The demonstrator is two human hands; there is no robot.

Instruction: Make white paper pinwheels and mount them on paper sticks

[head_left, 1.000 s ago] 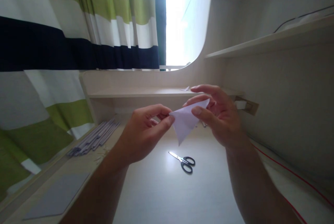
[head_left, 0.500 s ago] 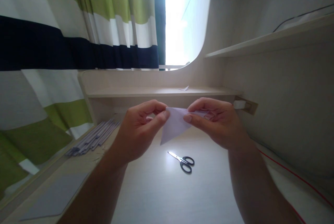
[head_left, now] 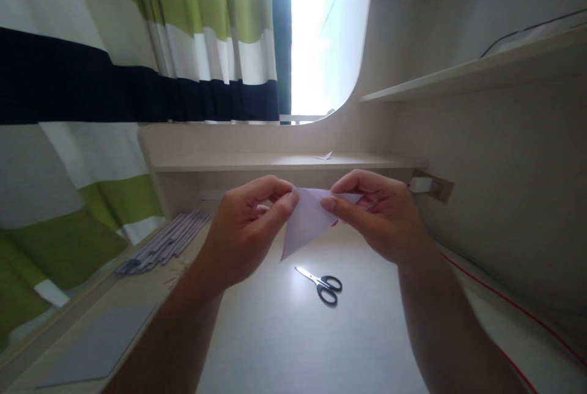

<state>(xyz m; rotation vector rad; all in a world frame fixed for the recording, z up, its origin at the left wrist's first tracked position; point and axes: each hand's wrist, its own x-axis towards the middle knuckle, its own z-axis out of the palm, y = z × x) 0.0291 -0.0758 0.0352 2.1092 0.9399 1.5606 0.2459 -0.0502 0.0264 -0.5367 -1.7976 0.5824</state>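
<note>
Between my two hands, a white sheet of paper point(head_left: 306, 219) folded into a triangle is held up above the desk, one point hanging down. My left hand point(head_left: 252, 223) pinches its upper left corner between thumb and forefinger. With thumb and fingers, my right hand point(head_left: 376, 213) grips the upper right part, and those fingers hide some of the paper. Below the paper, scissors point(head_left: 323, 286) with black handles lie on the desk point(head_left: 275, 339), blades pointing to the upper left.
Several rolled paper sticks point(head_left: 165, 242) lie at the left, with a flat grey sheet point(head_left: 98, 345) nearer me. A small folded paper point(head_left: 324, 156) rests on the back shelf point(head_left: 257, 161). A red cable point(head_left: 509, 296) runs along the right from a white plug point(head_left: 420, 184).
The paper's lower point has dropped slightly, and a fingertip now shows below its right edge. Both hands keep their hold; the right has shifted a little.
</note>
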